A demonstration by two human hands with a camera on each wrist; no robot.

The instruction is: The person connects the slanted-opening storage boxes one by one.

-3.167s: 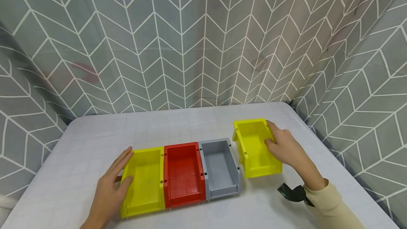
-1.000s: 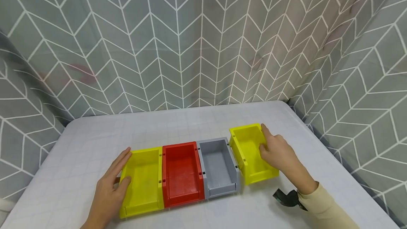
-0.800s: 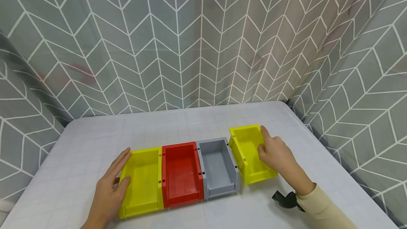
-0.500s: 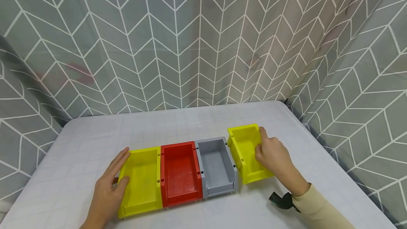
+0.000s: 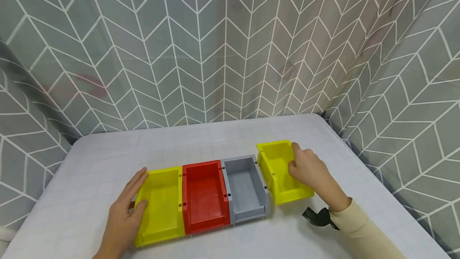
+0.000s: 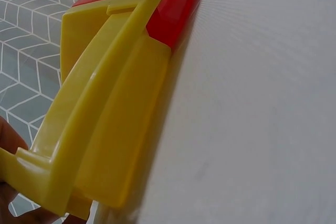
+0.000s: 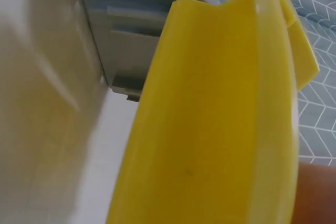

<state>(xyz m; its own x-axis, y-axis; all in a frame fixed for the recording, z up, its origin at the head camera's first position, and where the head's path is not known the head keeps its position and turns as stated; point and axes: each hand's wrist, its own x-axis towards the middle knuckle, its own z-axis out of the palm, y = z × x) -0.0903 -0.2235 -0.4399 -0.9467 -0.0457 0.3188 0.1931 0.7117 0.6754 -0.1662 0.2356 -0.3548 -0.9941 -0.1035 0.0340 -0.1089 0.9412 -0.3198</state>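
My left hand (image 5: 121, 215) holds the left wall of a yellow bin (image 5: 161, 203), thumb over the inside; the left wrist view shows fingertips (image 6: 10, 137) at its rim. That bin stands in a row with a red bin (image 5: 206, 195) and a grey bin (image 5: 247, 187), side against side. To the right of the row, my right hand (image 5: 310, 173) grips the right wall of a second yellow bin (image 5: 282, 171), thumb inside. This bin sits askew, its left wall close beside the grey bin's ribbed side (image 7: 134, 51). Whether the two touch cannot be told.
The bins stand on a white-covered table (image 5: 179, 143). Grey herringbone-patterned curtain (image 5: 215, 51) hangs behind and at both sides. A dark curved piece (image 5: 318, 216) sticks out by the right sleeve cuff.
Over about three seconds the right hand has brought its yellow bin left, closer to the grey one. In the last half second that bin's near end has swung slightly right. The left hand stays put.
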